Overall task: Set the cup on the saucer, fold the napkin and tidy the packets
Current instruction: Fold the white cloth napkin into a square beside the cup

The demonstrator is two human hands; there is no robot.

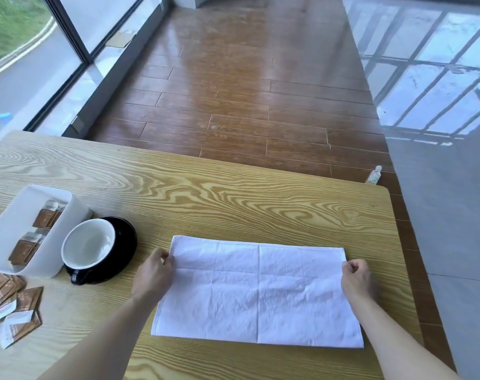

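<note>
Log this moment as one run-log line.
cup on saucer | left hand, right hand pinch napkin side edges | loose packets outside white bin

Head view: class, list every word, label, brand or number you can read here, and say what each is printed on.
None can be read.
Loose packets on the table: pale print, too blurred.
Packets in the white holder: print too small.
Small bottle on the floor: label unreadable.
Cup, saucer and napkin: no text visible.
</note>
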